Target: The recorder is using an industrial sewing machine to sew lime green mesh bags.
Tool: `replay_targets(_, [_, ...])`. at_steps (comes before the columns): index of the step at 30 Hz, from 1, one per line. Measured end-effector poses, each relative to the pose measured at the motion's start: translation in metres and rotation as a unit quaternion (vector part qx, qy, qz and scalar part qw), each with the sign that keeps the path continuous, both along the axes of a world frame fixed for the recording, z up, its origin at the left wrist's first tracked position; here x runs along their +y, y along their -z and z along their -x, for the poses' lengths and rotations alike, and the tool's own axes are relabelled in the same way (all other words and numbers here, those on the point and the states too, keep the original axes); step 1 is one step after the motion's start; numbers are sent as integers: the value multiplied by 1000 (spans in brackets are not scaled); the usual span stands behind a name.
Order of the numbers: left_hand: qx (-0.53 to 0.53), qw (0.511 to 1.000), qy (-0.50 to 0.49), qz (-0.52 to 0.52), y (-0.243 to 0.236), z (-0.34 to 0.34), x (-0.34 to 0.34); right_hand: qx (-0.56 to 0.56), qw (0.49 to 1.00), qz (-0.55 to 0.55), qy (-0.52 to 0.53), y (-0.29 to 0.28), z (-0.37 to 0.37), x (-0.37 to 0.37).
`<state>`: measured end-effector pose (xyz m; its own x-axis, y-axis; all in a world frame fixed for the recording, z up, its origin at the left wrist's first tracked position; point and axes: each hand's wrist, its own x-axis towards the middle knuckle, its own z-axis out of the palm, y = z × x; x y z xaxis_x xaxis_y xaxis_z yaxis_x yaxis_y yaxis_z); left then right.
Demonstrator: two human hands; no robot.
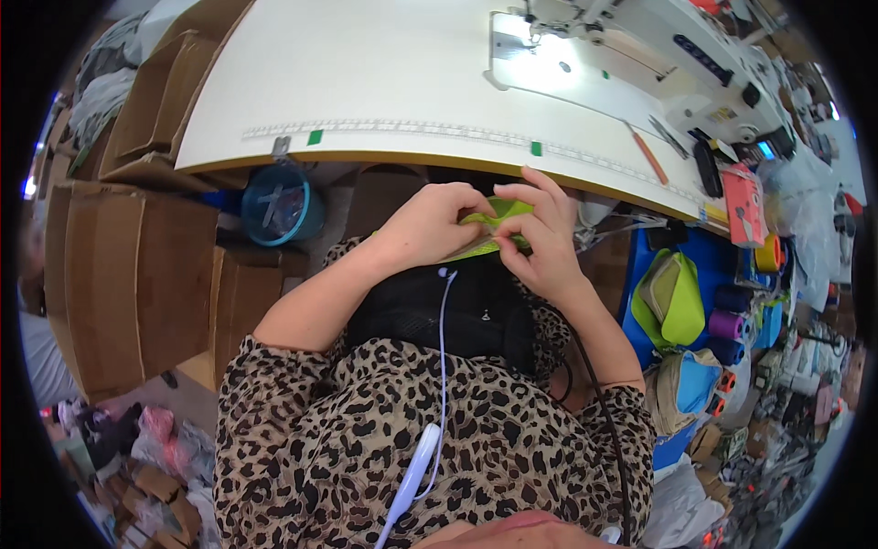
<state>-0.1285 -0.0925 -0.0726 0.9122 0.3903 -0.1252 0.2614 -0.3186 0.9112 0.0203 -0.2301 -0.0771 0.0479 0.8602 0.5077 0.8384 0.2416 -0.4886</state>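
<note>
Over my lap, just below the table's front edge, both hands meet on a lime-green fabric piece (512, 209) with a beige part along its near side. My left hand (434, 220) has its fingers bent and pinched on the piece's left side. From the right, my right hand (541, 233) grips the same piece between thumb and fingers, one finger raised. The fingers cover much of the fabric, so its full shape is hidden. A similar lime-green and beige fabric item (668, 300) lies to the right on a blue surface (640, 265).
A sewing machine (640, 46) stands on the white table (366, 73), with a ruler strip (412, 128) along its edge. An orange-handled tool (647, 151) and tweezers (669, 137) lie at right. Cardboard boxes (137, 284) and a blue bin (311, 215) are left. Thread spools (725, 325) stand right.
</note>
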Motion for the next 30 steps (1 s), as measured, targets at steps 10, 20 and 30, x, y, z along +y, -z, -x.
replay_targets(10, [22, 988, -25, 152, 5, 3, 19, 13, 934, -26, 357, 29, -200, -22])
replay_targets(20, [15, 978, -17, 209, -2, 8, 24, -180, 813, 222, 508, 50, -306, -16])
replay_targets(30, [-1, 971, -1, 239, 6, 9, 32, 95, 958, 58, 265, -26, -155, -7])
